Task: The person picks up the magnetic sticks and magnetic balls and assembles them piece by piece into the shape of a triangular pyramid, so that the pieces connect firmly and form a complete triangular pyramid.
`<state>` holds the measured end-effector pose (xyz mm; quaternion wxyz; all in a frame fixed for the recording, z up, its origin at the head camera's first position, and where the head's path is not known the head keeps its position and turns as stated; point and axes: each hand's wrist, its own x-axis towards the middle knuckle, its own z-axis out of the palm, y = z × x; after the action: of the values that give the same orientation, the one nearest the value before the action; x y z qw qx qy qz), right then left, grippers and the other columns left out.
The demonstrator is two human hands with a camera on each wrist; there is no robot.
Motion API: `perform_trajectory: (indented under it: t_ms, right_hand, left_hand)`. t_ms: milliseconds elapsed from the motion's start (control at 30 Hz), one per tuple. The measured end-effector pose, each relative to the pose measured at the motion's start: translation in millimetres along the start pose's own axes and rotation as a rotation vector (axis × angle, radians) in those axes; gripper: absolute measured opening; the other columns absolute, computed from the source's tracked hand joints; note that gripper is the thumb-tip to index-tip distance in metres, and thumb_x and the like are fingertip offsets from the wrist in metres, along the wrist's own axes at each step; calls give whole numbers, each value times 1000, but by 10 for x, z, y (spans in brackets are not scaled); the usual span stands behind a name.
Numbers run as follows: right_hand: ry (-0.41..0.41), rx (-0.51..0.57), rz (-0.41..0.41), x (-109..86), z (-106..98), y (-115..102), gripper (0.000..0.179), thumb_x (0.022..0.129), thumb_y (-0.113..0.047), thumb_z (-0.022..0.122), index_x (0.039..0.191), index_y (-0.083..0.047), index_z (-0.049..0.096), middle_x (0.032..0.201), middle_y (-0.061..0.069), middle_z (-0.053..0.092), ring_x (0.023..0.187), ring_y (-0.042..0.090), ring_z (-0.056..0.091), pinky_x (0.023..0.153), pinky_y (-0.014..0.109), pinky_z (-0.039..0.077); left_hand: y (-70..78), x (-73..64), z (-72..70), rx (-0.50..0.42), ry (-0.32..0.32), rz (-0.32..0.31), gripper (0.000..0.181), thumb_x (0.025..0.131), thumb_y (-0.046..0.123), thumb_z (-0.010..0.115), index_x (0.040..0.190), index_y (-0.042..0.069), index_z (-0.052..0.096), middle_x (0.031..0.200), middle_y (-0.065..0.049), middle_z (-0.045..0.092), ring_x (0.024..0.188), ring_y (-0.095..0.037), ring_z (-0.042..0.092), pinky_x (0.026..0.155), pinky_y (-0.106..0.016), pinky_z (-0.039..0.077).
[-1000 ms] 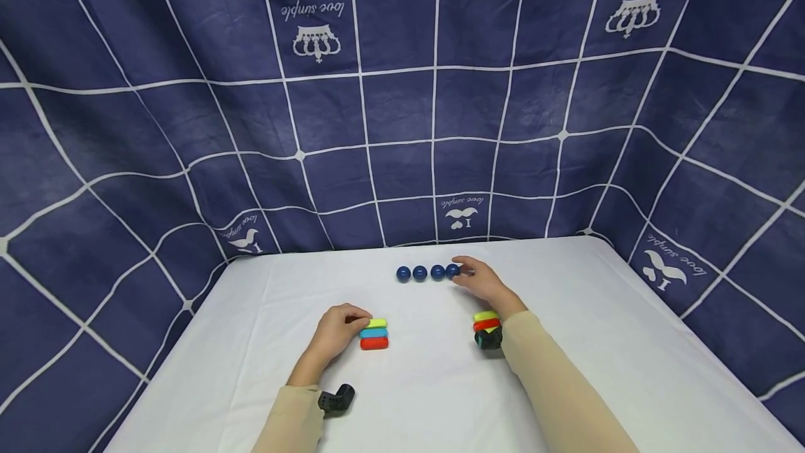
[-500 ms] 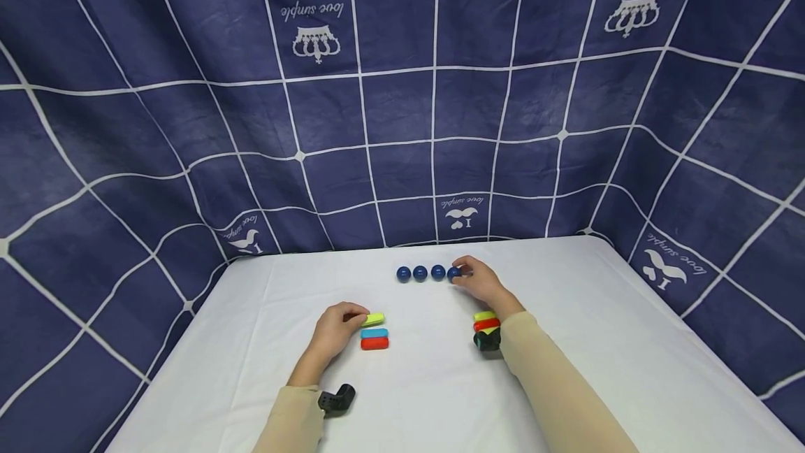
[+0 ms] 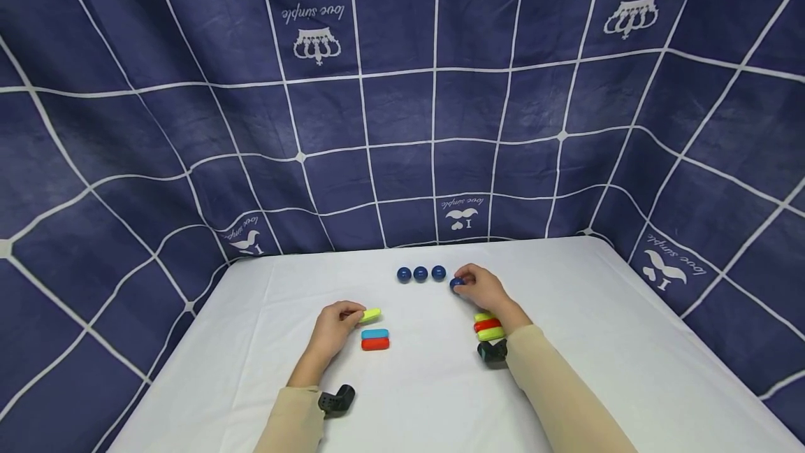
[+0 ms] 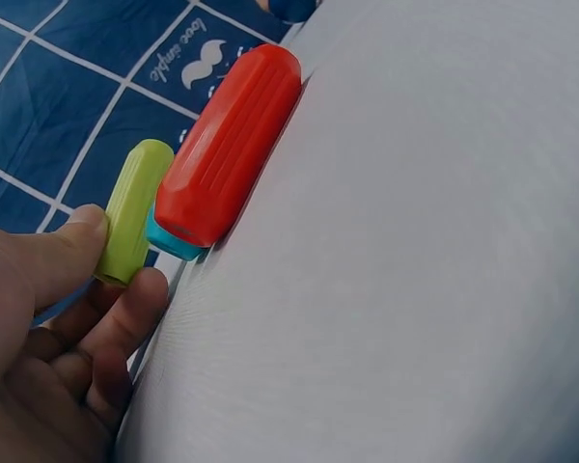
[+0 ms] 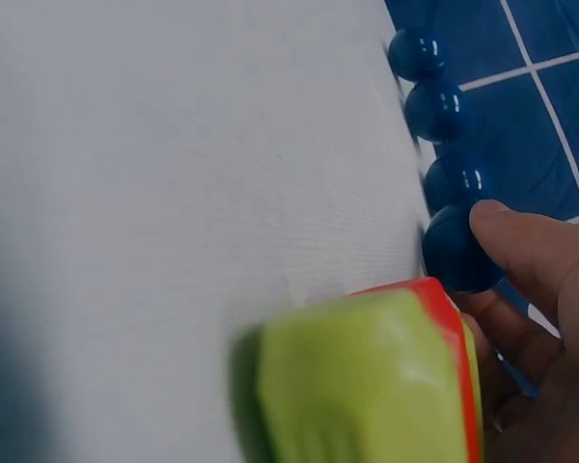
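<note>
My left hand (image 3: 333, 331) pinches a yellow-green block (image 4: 135, 212), ridged and rounded, between thumb and fingers. Just nearer me lie a blue block (image 3: 374, 333) and a red block (image 3: 375, 344), side by side; in the left wrist view the red one mostly covers the blue. At the back right, my right hand (image 3: 484, 289) holds a dark blue ball (image 5: 458, 251) between thumb and fingers. Left of it stand three more blue balls (image 3: 421, 273) in a row. Below the right hand sit a red block (image 3: 486, 325) and two yellow-green blocks (image 3: 490, 334), partly behind the wrist.
A white cloth covers the table (image 3: 428, 390). Behind it and along the sides hangs a navy curtain (image 3: 402, 110) with white grid lines. Black wrist cameras (image 3: 337, 398) sit on both sleeves.
The left hand has drawn the yellow-green block away from the blue one, up and slightly left, tilting it. The right hand has pulled the end ball out of the row, toward me.
</note>
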<state>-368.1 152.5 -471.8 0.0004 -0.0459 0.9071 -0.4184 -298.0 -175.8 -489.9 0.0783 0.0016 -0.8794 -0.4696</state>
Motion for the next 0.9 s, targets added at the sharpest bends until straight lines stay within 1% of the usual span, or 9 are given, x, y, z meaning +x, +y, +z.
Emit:
perform_trajectory:
  t_ms: [167,367,533,667,767,833,900]
  right_hand:
    - [-9,-4,-2,-65,23,10,25,88,-21,75,111,-15,66,108,8,67,95,22,56,90,38,46]
    - [-20,-28,-45,-182,33,-5,24,88,-20,76,109,-15,66,105,6,68,91,19,57,86,37,48]
    - [-28,-7,-37,-266,41,-7,23,87,-20,77,108,-16,67,104,3,69,92,17,59,89,37,49]
    - [-19,-14,-39,-309,47,-19,22,87,-21,77,108,-17,68,102,3,69,90,16,58,86,36,48]
    - [-9,-41,-57,-342,51,-34,22,88,-21,77,107,-17,67,100,2,70,87,16,56,81,33,45]
    - [2,-68,-70,-368,52,-43,22,87,-21,77,106,-18,67,98,2,70,84,15,56,79,32,44]
    - [16,-96,-81,-393,52,-52,23,86,-21,78,106,-18,67,97,1,70,83,14,56,78,32,44]
  left_hand:
    - [22,1,-10,-33,18,-23,10,92,8,70,100,5,75,90,-7,71,74,-13,61,67,-22,49]
    - [27,-4,-5,-82,11,-57,10,93,7,69,101,4,74,93,-8,72,75,-14,64,69,-23,52]
    - [26,3,-23,-83,21,-59,10,93,7,69,101,3,74,93,-9,72,77,-14,63,68,-23,51]
    - [25,7,-38,-69,24,-53,11,92,7,69,102,5,74,96,-8,72,84,-15,64,74,-27,53]
    - [28,5,-38,-68,21,-51,12,91,5,70,102,6,74,99,-8,72,89,-16,64,79,-30,55]
    - [27,9,-31,-75,11,-51,13,90,5,70,102,6,74,101,-9,72,90,-16,65,80,-30,55]
    - [23,21,-20,-98,-1,-68,14,89,6,71,103,7,74,103,-8,71,90,-16,65,78,-29,55]
